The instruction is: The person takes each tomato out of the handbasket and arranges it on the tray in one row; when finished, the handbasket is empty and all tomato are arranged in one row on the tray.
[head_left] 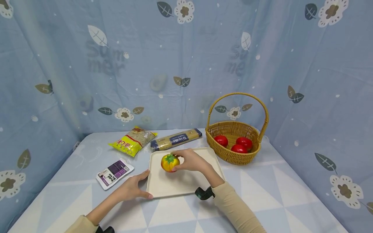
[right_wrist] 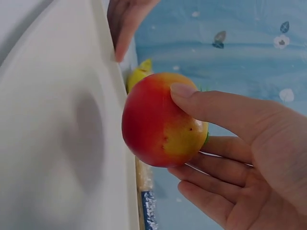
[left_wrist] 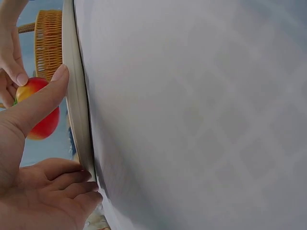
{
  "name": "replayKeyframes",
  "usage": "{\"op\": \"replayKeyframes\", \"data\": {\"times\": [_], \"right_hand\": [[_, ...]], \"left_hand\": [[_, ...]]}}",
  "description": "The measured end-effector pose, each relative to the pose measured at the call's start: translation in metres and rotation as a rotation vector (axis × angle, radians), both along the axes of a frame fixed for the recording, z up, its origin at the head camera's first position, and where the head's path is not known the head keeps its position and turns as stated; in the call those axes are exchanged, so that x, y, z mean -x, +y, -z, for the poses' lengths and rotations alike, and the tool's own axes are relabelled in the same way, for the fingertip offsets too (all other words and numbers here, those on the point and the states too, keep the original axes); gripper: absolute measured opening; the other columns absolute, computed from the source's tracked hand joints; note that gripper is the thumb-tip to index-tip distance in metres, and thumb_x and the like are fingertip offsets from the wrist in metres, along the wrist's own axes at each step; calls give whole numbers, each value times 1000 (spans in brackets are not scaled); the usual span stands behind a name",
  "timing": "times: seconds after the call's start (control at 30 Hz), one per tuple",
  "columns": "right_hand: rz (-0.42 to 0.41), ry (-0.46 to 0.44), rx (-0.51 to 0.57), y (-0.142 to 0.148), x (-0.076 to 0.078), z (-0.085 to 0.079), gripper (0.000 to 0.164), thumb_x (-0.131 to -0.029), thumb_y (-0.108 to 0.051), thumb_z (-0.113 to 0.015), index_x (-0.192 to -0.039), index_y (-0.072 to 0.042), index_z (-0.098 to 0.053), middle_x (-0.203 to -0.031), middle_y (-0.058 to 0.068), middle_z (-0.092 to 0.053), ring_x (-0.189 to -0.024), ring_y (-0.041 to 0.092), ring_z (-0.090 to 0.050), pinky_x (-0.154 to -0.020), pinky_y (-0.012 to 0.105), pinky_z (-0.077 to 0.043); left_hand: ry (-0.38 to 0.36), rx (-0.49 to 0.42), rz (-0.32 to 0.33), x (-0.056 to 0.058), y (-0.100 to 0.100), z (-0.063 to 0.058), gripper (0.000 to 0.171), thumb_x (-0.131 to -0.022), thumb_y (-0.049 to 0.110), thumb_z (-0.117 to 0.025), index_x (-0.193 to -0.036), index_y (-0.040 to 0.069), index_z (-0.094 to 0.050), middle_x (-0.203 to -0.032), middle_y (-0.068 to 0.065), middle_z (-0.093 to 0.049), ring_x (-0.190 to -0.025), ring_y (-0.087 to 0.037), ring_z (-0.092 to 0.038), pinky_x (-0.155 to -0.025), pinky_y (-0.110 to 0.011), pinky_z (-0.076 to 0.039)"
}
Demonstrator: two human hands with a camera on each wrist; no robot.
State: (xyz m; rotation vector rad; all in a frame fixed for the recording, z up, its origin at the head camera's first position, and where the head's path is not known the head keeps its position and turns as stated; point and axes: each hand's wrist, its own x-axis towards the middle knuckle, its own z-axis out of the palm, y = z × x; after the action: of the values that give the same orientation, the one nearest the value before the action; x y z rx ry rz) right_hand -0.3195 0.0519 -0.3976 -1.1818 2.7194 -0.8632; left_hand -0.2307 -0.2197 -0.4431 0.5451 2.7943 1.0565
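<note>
My right hand [head_left: 190,160] holds a yellow-and-red persimmon [head_left: 169,163] with a green leafy top over the cream tray [head_left: 186,189]. In the right wrist view, the thumb lies across the persimmon [right_wrist: 158,120] and the fingers support its other side; its shadow falls on the tray [right_wrist: 57,158]. At the tray's left front corner my left hand [head_left: 131,187] is spread, fingers by the left side and thumb at the front corner. The left wrist view has its thumb [left_wrist: 45,98] and fingertips against the tray's rim [left_wrist: 79,96].
Right of the tray stands a wicker basket [head_left: 230,158] with a tall handle, holding three red round fruits [head_left: 239,148]. Behind the tray lie a pasta packet [head_left: 176,139] and a yellow snack bag [head_left: 132,140]. A white-and-purple pouch [head_left: 114,173] is left of it. Patterned curtains [head_left: 180,48] surround the table.
</note>
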Motion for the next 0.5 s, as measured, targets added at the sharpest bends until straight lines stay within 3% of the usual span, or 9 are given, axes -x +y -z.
{"op": "replayKeyframes", "data": {"times": [0.5], "right_hand": [[-16, 36, 48, -26, 3, 21, 52, -78, -20, -82, -124, -4, -64, -118, 8, -67, -105, 18, -64, -95, 22, -48]], "left_hand": [[3, -4, 14, 1, -1, 0, 108, -63, 36, -89, -141, -14, -35, -147, -28, -35, -135, -47, -31, -110, -56, -26]]}}
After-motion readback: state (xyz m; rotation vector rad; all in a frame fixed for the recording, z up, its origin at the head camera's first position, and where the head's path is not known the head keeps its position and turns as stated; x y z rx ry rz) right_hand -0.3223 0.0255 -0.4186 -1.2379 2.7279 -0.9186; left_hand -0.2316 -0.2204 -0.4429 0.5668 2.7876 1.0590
